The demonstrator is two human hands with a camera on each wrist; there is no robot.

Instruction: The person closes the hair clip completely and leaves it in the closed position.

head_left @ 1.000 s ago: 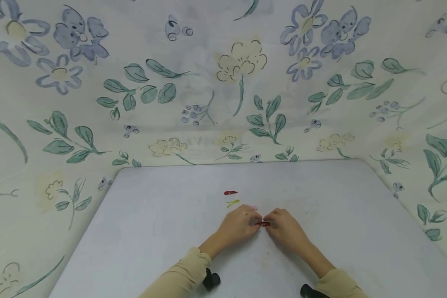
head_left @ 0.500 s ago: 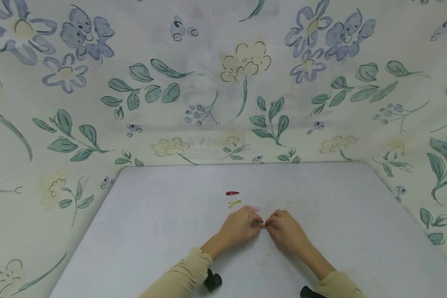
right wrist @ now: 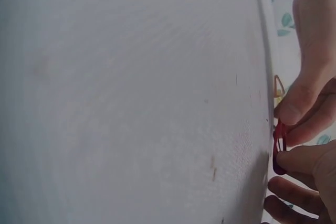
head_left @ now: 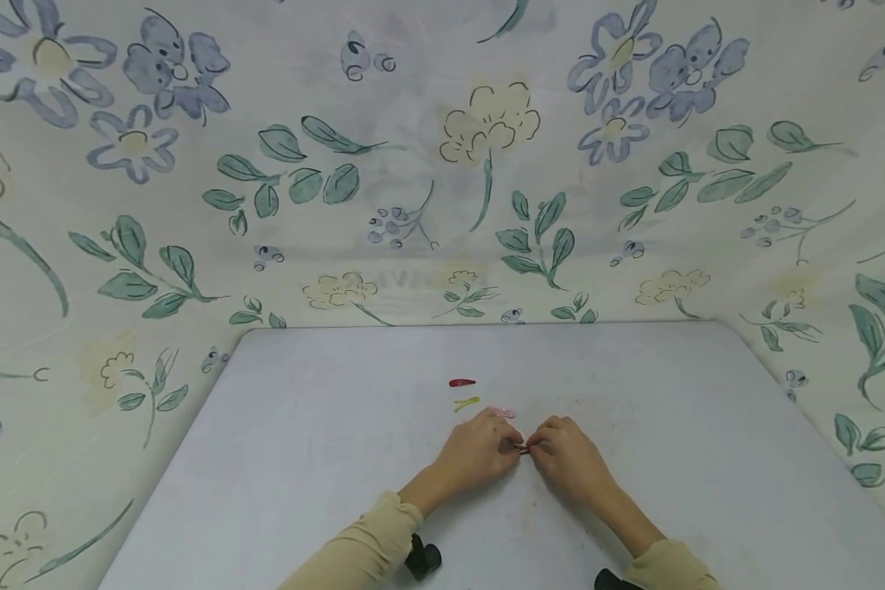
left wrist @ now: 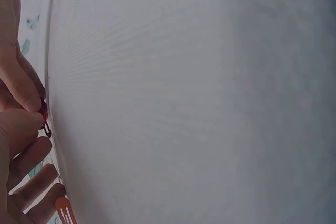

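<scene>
A dark red snap hair clip (right wrist: pixel 279 153) lies between my two hands, just over the white table. The left hand (head_left: pixel 475 451) pinches it from one side, its other fingers loosely spread in the left wrist view. From the other side, thumb and fingertips of the right hand (head_left: pixel 566 460) pinch it too. In the head view the clip shows as thin prongs with a slit between them; fingers cover its rest. Beyond the left hand lie a pink hair clip (head_left: pixel 503 412), a yellow-green hair clip (head_left: pixel 468 403) and a red hair clip (head_left: pixel 462 383).
The white table (head_left: pixel 324 410) runs back to a flower-patterned cloth (head_left: pixel 413 270) that rises behind and at the sides. Black wrist devices (head_left: pixel 423 559) sit by the beige sleeves (head_left: pixel 361 545). In the left wrist view, an orange-looking clip (left wrist: pixel 65 209) shows near the left hand.
A second ago the dark red clip showed its broad face between the fingertips; now it is turned nearly edge-on. Both hands keep almost the same place, and the view has shifted slightly.
</scene>
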